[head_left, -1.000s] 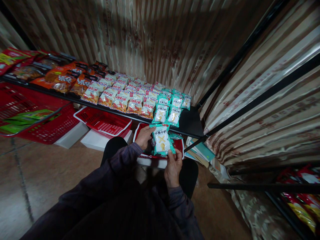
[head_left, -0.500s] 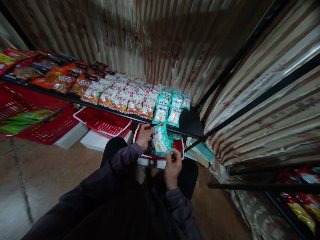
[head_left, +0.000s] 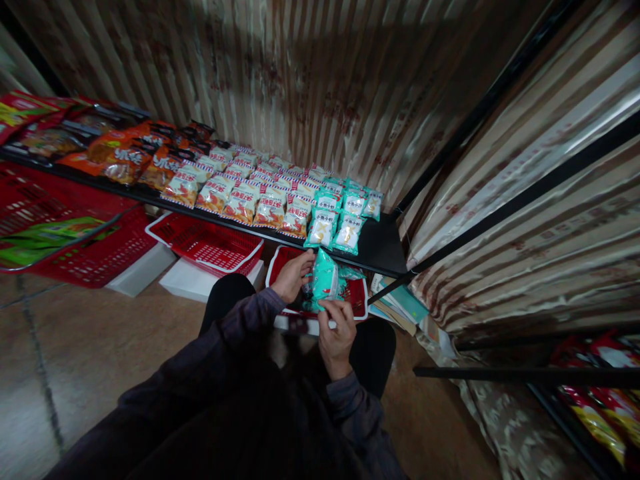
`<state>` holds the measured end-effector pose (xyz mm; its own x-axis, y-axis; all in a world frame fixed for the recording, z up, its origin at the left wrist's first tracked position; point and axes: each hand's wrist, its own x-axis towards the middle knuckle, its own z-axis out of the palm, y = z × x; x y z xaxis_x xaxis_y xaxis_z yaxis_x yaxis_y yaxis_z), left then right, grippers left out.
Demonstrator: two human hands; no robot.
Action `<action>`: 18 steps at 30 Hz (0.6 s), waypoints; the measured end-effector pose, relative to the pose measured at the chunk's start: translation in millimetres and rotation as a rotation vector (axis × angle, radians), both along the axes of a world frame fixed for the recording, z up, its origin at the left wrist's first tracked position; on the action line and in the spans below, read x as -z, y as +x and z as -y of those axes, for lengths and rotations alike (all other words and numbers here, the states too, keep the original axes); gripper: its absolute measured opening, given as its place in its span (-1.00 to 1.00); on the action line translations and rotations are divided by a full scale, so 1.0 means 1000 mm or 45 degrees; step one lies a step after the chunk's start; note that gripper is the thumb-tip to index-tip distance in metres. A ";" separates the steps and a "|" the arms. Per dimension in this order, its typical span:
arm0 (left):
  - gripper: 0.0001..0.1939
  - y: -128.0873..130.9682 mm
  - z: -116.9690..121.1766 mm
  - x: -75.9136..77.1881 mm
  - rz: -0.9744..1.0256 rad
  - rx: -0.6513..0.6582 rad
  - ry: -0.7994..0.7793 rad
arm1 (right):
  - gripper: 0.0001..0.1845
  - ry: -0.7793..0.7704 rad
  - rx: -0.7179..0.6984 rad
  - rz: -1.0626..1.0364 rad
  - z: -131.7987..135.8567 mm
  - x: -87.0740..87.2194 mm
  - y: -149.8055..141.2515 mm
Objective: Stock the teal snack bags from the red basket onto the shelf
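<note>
Between my two hands is a teal snack bag (head_left: 325, 277), above a red basket (head_left: 359, 299) with a white rim. Its mostly plain teal side faces me, with a bit of white showing low down. My left hand (head_left: 294, 277) is closed at the bag's upper left edge, the fingertips on it. At the bottom end, the thumb and fingers of my right hand (head_left: 337, 335) pinch the bag. More teal packs lie in the basket, partly hidden behind it. Matching teal-and-white bags (head_left: 323, 227) stand in rows on the black shelf (head_left: 383, 247) just beyond.
White-and-orange snack bags (head_left: 240, 201) and orange bags (head_left: 127, 163) line the shelf leftward. Below stand another red basket (head_left: 213, 250) and a larger one (head_left: 125, 247) with green packs. A black metal bar (head_left: 500, 207) slants at right. Papers (head_left: 405, 300) lie beneath the shelf.
The bag has been turned, so its printed white front no longer faces me and a teal side shows. My right hand has shifted slightly left.
</note>
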<state>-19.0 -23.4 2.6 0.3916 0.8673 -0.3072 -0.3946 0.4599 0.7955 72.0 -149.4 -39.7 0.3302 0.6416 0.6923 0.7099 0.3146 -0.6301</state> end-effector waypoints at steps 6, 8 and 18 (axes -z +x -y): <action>-0.48 0.002 0.004 -0.003 -0.061 -0.001 0.065 | -0.73 -0.077 -0.043 0.219 0.001 0.008 -0.001; -0.51 0.003 0.006 -0.005 -0.074 -0.018 0.075 | -0.73 -0.092 -0.045 0.295 0.001 0.010 -0.002; -0.64 0.009 0.008 -0.005 -0.031 -0.166 -0.010 | -0.73 -0.187 -0.004 0.480 0.001 0.013 -0.006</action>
<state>-10.2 -31.6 7.2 0.2680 0.9080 -0.3220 -0.4322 0.4120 0.8022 66.1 -150.3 -52.8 0.0682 0.7434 0.6654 0.8991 0.2432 -0.3639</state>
